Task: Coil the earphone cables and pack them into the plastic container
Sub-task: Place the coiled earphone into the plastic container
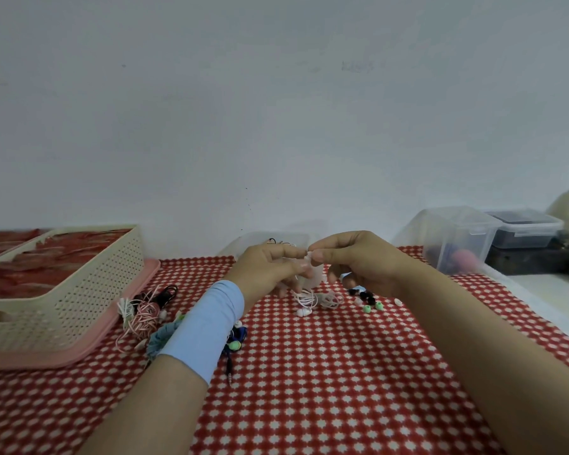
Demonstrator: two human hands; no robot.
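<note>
My left hand (270, 267) and my right hand (358, 261) meet above the table, both pinching a white earphone cable (312, 298) whose loops hang down to the cloth with an earbud lying below. Just behind my hands stands a clear plastic container (296, 239) with a dark cable inside. A tangle of pink, white and black earphones (145, 310) lies left of my left forearm, and blue and green ones (235, 338) are partly hidden under the blue wristband.
A cream perforated basket (79, 290) sits on a pink tray (119, 326) at the left. Loose black, green and white ear tips (370, 300) lie near my right hand. Clear lidded boxes (457, 238) and a dark box (526, 238) stand at right.
</note>
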